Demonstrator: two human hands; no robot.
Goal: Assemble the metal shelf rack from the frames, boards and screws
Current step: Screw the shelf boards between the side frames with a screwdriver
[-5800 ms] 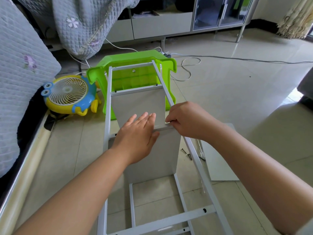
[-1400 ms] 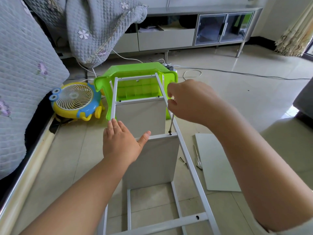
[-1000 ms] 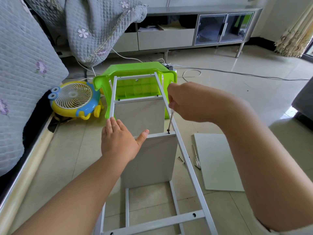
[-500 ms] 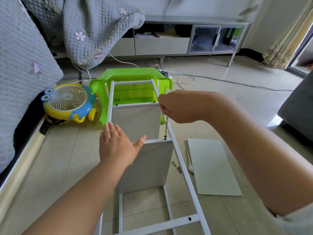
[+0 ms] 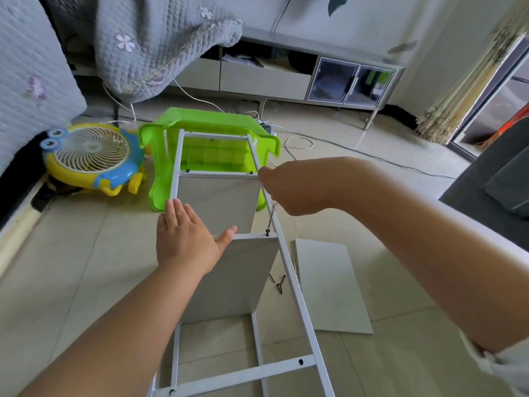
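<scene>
The white metal frame (image 5: 297, 293) lies along the floor with two grey boards standing in it. My left hand (image 5: 186, 239) rests flat on the top edge of the nearer board (image 5: 234, 282), fingers straight. My right hand (image 5: 289, 187) grips a screwdriver (image 5: 271, 222) held upright, its tip on a dark screw (image 5: 268, 233) at the board's right corner by the frame rail. The farther board (image 5: 220, 202) shows two screws in the crossbar above it. A loose board (image 5: 329, 285) lies flat on the floor to the right, with loose screws (image 5: 278, 282) beside the rail.
A green plastic stool (image 5: 211, 124) lies tipped under the frame's far end. A yellow and blue fan (image 5: 91, 156) sits at the left by a quilted grey cover (image 5: 28, 81). Cables (image 5: 297, 141) run over the tiles toward a low cabinet (image 5: 286, 78). A dark sofa (image 5: 492, 196) is at the right.
My right hand has come away from the board's corner, taken up a screwdriver and set its tip on the screw there. The left hand has shifted to the board's left part.
</scene>
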